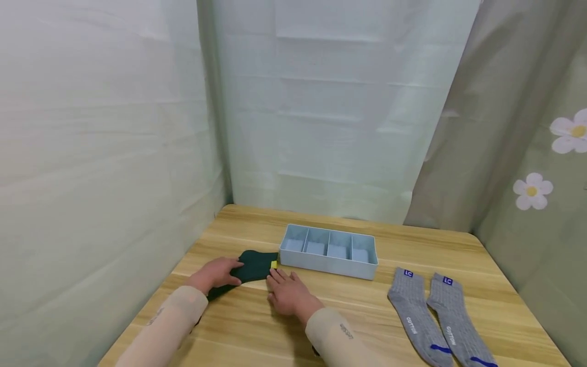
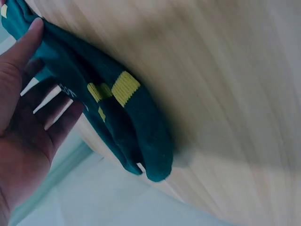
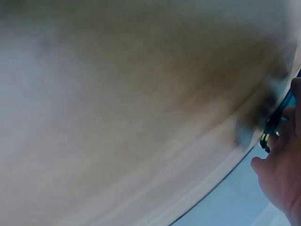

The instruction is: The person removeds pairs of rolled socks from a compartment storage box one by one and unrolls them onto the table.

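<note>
A pair of dark green socks [image 1: 257, 266] with yellow patches lies on the left part of the table, one sock on the other. My left hand [image 1: 216, 273] rests on them, and in the left wrist view its thumb [image 2: 28, 40] touches the fabric while the other fingers are spread out. At the cuff end, by a yellow patch, my right hand [image 1: 289, 293] lies with its fingers extended, fingertips at the sock's edge. Only part of the right hand [image 3: 282, 165] shows in the right wrist view, next to a bit of green fabric.
Just behind the right hand stands a light blue box [image 1: 327, 265] with several compartments in a row. Two grey socks [image 1: 415, 311] with blue labels lie flat, side by side, on the right of the wooden table [image 1: 367, 326]. Pale curtains [image 1: 330, 112] hang behind and at the sides.
</note>
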Demonstrator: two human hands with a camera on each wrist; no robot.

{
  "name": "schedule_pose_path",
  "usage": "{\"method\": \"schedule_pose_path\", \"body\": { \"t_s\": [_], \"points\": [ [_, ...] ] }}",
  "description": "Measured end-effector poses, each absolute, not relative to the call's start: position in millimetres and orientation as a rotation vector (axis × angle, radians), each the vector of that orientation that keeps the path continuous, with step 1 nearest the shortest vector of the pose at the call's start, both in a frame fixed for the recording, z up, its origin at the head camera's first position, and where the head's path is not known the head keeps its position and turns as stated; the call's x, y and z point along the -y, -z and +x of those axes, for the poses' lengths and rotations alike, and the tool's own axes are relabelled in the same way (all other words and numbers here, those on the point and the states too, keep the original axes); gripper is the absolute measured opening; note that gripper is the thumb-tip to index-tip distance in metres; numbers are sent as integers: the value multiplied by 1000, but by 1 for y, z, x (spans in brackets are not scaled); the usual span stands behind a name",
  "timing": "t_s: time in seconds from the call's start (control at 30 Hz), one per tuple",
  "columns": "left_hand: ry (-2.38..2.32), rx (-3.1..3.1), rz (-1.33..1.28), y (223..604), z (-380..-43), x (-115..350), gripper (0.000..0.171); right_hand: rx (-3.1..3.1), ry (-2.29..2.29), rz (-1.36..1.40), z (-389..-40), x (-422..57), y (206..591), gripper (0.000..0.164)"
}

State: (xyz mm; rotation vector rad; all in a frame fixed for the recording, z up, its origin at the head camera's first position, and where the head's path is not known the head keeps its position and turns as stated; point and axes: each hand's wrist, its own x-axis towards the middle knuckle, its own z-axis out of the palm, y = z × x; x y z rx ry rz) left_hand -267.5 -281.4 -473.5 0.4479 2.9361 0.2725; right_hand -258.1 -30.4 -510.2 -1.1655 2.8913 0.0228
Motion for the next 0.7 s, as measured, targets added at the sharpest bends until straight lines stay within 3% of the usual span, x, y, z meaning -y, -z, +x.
{"method": "schedule_pose_path", "body": {
  "t_s": [0.3,0.47,0.7],
  "points": [
    [-246,-2987,380,477,-276,267,50,-2907,20,-1175,-254,23,514,54],
    [-204,-3057,482,477,-281,275,39,-2890,26,-1217,-252,21,519,57],
    [-219,-2916,679,479,-294,287,56,-2860,39,-1222,-245,19,519,63]
  ]
}}
